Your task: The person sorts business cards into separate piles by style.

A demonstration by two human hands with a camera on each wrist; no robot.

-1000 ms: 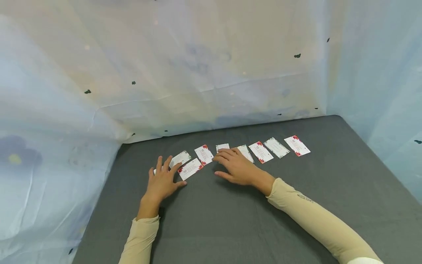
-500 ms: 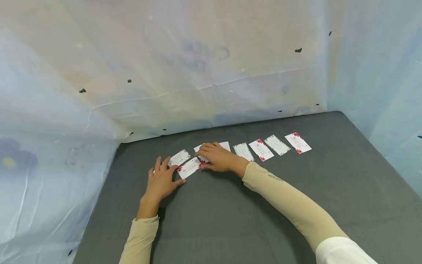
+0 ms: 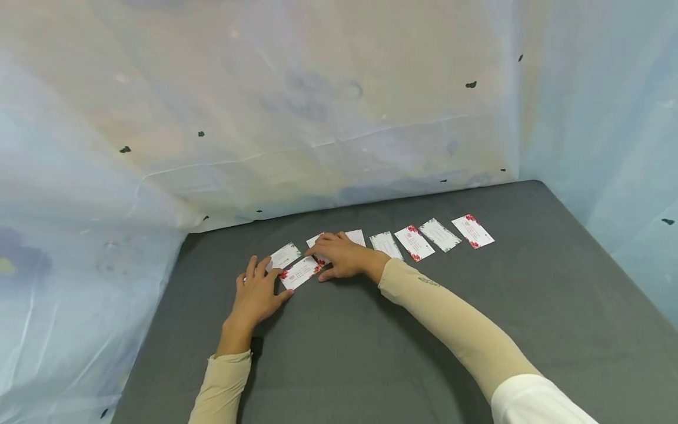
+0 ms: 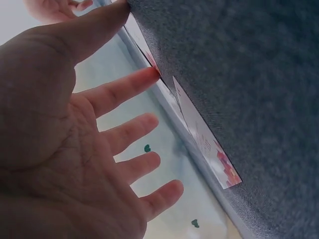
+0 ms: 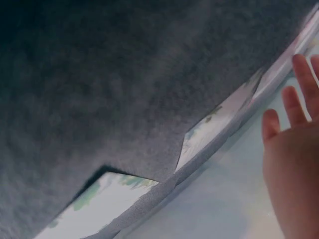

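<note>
The fingers [image 3: 258, 268] of the left hand [image 3: 255, 294] are spread wide and laid flat on the grey worktop [image 3: 371, 353], holding nothing; the thumb tip is set against the near corner of a red-flowered card [image 3: 299, 272], and a further card edge [image 3: 245, 278] is glimpsed beneath the fingers. The fingers [image 3: 324, 242] of the right hand [image 3: 344, 258] are pressed, nearly straight, onto another red-flowered card [image 3: 318, 241], with the thumb lying just beside the first card's right end. A green-edged card [image 3: 284, 255] is seen between the two hands. To the right, a row of cards is laid out: a partly covered white card [image 3: 356, 237], then four more [image 3: 430, 237] well apart from the hands. A pale blue curtain [image 3: 318, 106] is hung behind the worktop.
</note>
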